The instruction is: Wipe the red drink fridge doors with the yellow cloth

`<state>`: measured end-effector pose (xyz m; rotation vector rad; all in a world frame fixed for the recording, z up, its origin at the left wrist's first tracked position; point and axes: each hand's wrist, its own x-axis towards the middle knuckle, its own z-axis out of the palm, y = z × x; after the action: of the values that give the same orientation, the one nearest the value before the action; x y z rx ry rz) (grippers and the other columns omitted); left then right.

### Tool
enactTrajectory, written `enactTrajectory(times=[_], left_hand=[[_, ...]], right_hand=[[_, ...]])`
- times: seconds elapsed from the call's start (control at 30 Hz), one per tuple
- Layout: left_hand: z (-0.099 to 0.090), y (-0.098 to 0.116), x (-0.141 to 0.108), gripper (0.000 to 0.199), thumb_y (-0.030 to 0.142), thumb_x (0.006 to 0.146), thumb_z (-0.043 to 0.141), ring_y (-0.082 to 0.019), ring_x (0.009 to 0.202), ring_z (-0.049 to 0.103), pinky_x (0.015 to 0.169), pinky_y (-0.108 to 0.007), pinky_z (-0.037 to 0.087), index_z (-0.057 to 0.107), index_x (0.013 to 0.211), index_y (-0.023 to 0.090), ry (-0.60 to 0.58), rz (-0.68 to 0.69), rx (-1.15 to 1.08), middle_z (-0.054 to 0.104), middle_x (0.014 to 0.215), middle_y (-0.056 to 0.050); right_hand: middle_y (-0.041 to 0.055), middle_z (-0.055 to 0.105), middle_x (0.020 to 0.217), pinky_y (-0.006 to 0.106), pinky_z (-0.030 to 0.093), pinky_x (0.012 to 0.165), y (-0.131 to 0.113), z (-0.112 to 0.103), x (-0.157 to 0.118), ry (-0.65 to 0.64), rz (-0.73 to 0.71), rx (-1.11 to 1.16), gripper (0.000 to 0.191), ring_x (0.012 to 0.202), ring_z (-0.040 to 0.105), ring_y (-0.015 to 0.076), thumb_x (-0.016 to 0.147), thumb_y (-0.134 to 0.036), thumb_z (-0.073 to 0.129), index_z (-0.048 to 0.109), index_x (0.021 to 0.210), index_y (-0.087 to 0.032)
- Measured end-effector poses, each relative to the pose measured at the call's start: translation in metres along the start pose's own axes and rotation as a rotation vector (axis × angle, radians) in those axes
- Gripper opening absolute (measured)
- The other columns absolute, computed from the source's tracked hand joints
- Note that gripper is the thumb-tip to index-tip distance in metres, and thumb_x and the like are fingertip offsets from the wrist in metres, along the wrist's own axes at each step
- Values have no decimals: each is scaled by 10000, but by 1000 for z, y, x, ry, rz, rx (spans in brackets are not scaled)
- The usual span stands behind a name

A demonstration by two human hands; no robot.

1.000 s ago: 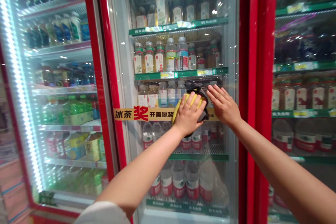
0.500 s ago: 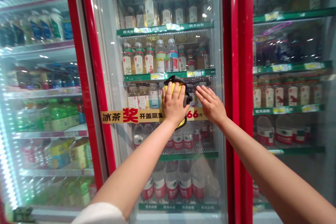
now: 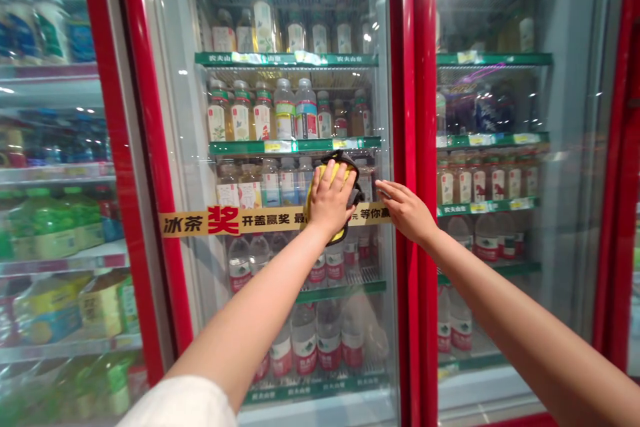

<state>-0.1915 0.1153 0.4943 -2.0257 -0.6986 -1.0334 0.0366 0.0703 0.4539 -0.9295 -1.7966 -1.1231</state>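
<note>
My left hand (image 3: 330,201) lies spread over a yellow cloth (image 3: 341,235) with dark edging, holding it against the glass door (image 3: 197,273) of a drinks fridge. Part of the cloth hides beneath the palm and fingers. It overlaps a yellow printed strip (image 3: 273,221) that runs across the door. To the right, my right hand (image 3: 407,211) has its fingers stretched out and holds nothing. Its fingertips are at the strip's right end, by the red door frame (image 3: 423,120); whether they touch the glass I cannot tell.
Behind the glass, green-edged shelves (image 3: 295,147) carry rows of bottles (image 3: 305,110), with larger water bottles (image 3: 304,347) lower down. Another fridge with green drink packs (image 3: 43,213) stands at the left. A further glass-fronted section (image 3: 493,233) with bottles is at the right.
My left hand and the cloth have slid right along the strip, uncovering some characters and covering others. My right hand has shifted right toward the red frame. The view has turned right.
</note>
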Motion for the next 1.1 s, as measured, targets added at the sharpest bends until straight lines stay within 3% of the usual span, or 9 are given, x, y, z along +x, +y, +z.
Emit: enactTrajectory(times=[0.2, 0.37, 0.47, 0.63, 0.7, 0.87, 0.93, 1.0, 1.1], left_hand=[[18, 29, -27, 869, 332, 759, 844, -340, 1556, 265, 1288, -585, 190, 460, 1529, 210, -80, 118, -20, 440, 1607, -139], [9, 33, 23, 780, 314, 832, 767, -347, 1573, 206, 1290, -603, 141, 449, 1534, 193, 37, -115, -18, 361, 1648, -156], [14, 44, 37, 775, 308, 834, 761, -347, 1577, 189, 1293, -607, 119, 451, 1534, 188, 45, -103, -24, 366, 1646, -151], [32, 49, -13, 929, 301, 711, 868, -326, 1560, 258, 1298, -576, 170, 449, 1539, 246, -61, 189, -52, 433, 1614, -119], [33, 46, -19, 905, 304, 716, 862, -310, 1556, 275, 1303, -553, 173, 465, 1528, 263, -75, 220, -63, 450, 1604, -107], [27, 55, 37, 737, 283, 816, 765, -319, 1576, 209, 1296, -597, 140, 498, 1502, 230, 80, -52, -77, 413, 1627, -112], [29, 67, 52, 721, 272, 824, 756, -322, 1572, 223, 1296, -603, 136, 501, 1497, 226, 95, -70, -88, 419, 1624, -111], [36, 78, 44, 736, 268, 821, 762, -316, 1565, 247, 1298, -596, 147, 491, 1504, 227, 71, -25, -100, 433, 1615, -114], [46, 85, 6, 815, 269, 784, 804, -319, 1563, 251, 1298, -591, 167, 465, 1524, 223, 14, 43, -99, 443, 1606, -128]], right_hand=[[94, 667, 1397, 439, 588, 1074, 2, -14, -20, 1, -13, -18, 347, 1319, 603, 224, 1020, -145, 455, 740, 1207, -213], [98, 673, 1387, 425, 578, 1089, 2, -24, -24, -3, -8, -12, 350, 1341, 590, 221, 1019, -132, 456, 740, 1209, -209], [127, 664, 1394, 431, 562, 1108, 2, -28, -29, 2, 8, -10, 352, 1360, 573, 235, 1016, -115, 448, 735, 1211, -174], [120, 640, 1427, 456, 549, 1122, 7, -35, -44, -26, 32, 8, 425, 1379, 554, 243, 997, -87, 432, 680, 1326, -193], [117, 632, 1438, 464, 557, 1112, 9, -38, -48, -39, 44, 28, 449, 1375, 559, 247, 990, -82, 436, 662, 1356, -208], [109, 628, 1443, 437, 558, 1105, 10, -42, -48, -36, 61, 39, 494, 1342, 592, 235, 969, -43, 418, 652, 1369, -217], [106, 635, 1436, 425, 560, 1099, 9, -42, -49, -26, 75, 36, 510, 1318, 611, 228, 963, -36, 411, 646, 1376, -222], [93, 650, 1419, 423, 564, 1092, 9, -41, -52, -21, 96, 35, 535, 1296, 628, 221, 956, -30, 403, 633, 1391, -240], [88, 662, 1404, 431, 563, 1092, 11, -41, -60, -27, 116, 42, 550, 1285, 637, 222, 952, -30, 399, 627, 1400, -253]])
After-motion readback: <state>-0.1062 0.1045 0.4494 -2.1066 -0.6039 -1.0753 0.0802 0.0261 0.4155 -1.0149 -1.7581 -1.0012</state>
